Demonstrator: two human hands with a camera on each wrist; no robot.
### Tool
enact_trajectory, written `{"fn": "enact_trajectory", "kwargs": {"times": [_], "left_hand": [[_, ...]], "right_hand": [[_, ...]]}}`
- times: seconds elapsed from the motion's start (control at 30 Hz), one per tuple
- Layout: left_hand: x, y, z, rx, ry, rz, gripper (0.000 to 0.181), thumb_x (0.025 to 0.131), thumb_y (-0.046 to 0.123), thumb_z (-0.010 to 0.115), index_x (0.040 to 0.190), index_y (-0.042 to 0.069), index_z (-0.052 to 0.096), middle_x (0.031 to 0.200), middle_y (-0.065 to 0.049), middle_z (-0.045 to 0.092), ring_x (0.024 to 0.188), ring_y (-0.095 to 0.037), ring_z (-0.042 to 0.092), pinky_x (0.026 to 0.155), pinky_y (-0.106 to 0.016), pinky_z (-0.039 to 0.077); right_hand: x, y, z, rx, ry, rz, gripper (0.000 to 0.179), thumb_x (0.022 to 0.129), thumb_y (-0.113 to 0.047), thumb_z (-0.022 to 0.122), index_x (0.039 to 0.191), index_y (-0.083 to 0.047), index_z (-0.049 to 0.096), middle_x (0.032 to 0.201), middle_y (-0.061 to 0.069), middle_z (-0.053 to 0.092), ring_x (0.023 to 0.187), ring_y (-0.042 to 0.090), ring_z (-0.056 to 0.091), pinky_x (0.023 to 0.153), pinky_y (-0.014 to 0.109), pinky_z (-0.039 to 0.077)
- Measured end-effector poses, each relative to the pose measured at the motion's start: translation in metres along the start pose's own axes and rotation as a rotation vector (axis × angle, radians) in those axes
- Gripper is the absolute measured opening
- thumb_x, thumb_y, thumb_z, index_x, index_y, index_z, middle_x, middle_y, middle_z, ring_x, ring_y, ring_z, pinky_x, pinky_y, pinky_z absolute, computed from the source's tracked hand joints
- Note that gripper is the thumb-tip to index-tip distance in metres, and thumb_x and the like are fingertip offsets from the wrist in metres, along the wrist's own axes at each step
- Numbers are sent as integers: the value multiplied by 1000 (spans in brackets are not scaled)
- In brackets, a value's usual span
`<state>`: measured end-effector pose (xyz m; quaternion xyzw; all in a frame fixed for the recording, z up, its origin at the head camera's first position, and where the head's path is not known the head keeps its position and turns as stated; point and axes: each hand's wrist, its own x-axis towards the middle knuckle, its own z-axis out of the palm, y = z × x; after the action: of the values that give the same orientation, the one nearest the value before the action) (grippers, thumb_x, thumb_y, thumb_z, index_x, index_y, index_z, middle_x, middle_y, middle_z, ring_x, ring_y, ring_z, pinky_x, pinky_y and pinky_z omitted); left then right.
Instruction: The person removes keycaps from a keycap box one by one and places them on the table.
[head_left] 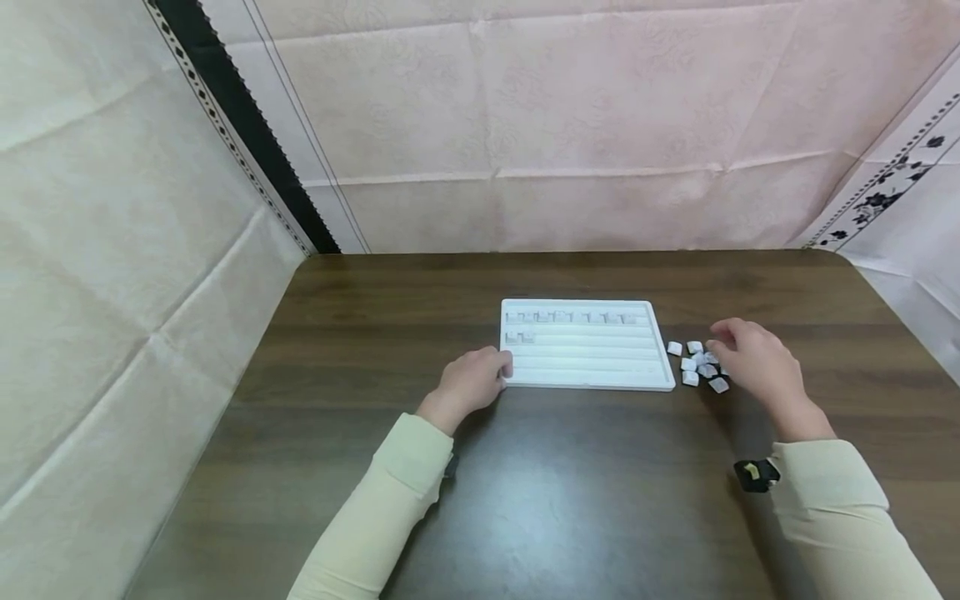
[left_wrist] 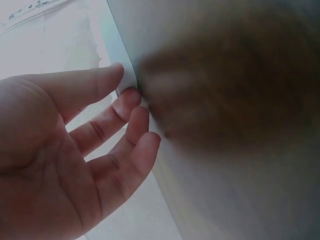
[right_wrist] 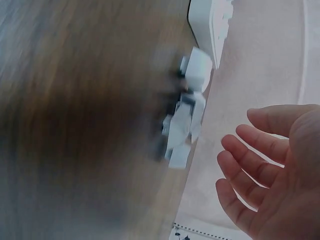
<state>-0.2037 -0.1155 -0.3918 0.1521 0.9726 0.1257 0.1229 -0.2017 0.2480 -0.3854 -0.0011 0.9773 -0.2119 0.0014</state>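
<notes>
A white tray point(head_left: 588, 358) with several ridged rows lies on the table. Small white blocky pieces point(head_left: 572, 317) stand along its top row, and a few more begin the second row at the left. My left hand point(head_left: 471, 382) holds the tray's left edge near a corner, thumb and forefinger on either side of the rim point(left_wrist: 129, 75). Beside the tray's right edge is a loose cluster of small white blocks point(head_left: 690, 364). Just right of the cluster hovers my right hand point(head_left: 763, 367), its fingers loosely bent with nothing between them in the right wrist view.
The brown wooden table point(head_left: 570, 492) extends around the tray on all sides. Pale cloth point(head_left: 600, 125) hangs behind its far edge, and more cloth point(head_left: 112, 292) hangs at the left. Some blocks lie close against the tray's right side.
</notes>
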Motion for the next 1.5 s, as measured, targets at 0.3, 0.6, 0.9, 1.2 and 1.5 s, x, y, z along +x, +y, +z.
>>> {"fn": "enact_trajectory", "kwargs": {"times": [0.3, 0.6, 0.9, 1.2, 1.5], "left_hand": [[1, 1, 1, 25, 7, 7, 11, 90, 14, 56, 99, 17, 61, 91, -1, 58, 75, -16, 51, 63, -28, 40], [1, 2, 3, 5, 9, 11, 11, 90, 14, 56, 99, 17, 61, 92, -2, 59, 75, -16, 52, 63, -27, 41], [0, 1, 4, -4, 3, 7, 10, 89, 14, 57, 99, 17, 61, 93, -2, 59, 76, -16, 51, 64, -27, 41], [-2, 1, 3, 0, -10, -6, 10, 89, 14, 57, 99, 17, 61, 93, -2, 59, 76, -16, 51, 64, -27, 41], [-1, 0, 1, 7, 0, -13, 10, 90, 15, 57, 99, 17, 61, 91, -1, 58, 75, -16, 51, 63, -26, 40]], "right_hand": [[7, -19, 12, 30, -29, -30, 36, 92, -21, 50, 120, 0, 51, 112, 25, 57, 100, 38, 53, 75, 53, 41], [17, -47, 27, 29, -54, -59, 34, 91, -20, 51, 120, -1, 53, 111, 23, 57, 99, 35, 53, 78, 52, 42], [25, -65, 38, 44, -83, -92, 33, 92, -21, 52, 119, -3, 54, 111, 22, 58, 100, 35, 54, 78, 52, 42], [31, -80, 51, 41, -117, -129, 33, 92, -21, 51, 120, -3, 55, 111, 20, 60, 101, 33, 56, 78, 50, 44], [40, -103, 62, 46, -111, -159, 31, 91, -21, 50, 118, -5, 57, 111, 17, 61, 100, 31, 56, 79, 48, 44]]}}
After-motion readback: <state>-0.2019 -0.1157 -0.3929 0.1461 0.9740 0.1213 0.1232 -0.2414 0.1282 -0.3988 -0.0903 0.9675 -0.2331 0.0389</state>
